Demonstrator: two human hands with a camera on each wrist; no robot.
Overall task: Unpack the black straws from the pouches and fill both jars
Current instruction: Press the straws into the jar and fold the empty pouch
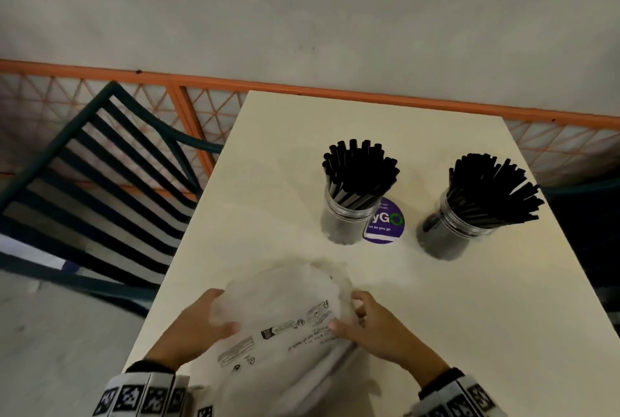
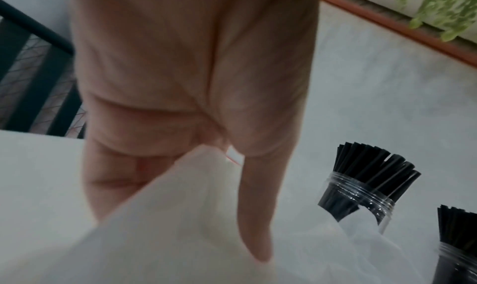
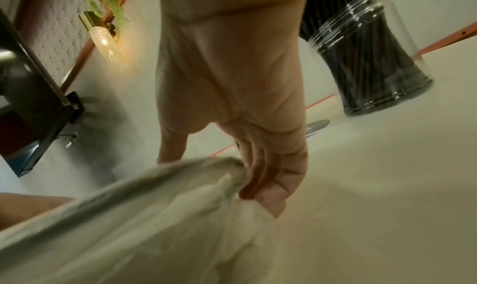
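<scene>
Two clear jars stand on the cream table [image 1: 436, 316], each packed with black straws: one jar [image 1: 349, 215] mid-table, the other jar [image 1: 456, 228] to its right. At the near edge a crumpled white plastic pouch [image 1: 285, 322] with black print is held between both hands. My left hand [image 1: 201, 322] grips its left side, thumb on top. My right hand [image 1: 365, 319] pinches its right side, fingers curled into the plastic [image 3: 232, 178]. In the left wrist view the pouch [image 2: 167, 227] lies under my thumb, with the jars [image 2: 361, 196] beyond. No straws show inside the pouch.
A round purple sticker [image 1: 385, 222] lies on the table between the jars. A dark slatted chair [image 1: 90, 188] stands left of the table. An orange lattice rail [image 1: 201, 87] and a pale wall run behind. The table's right edge drops off past the right jar.
</scene>
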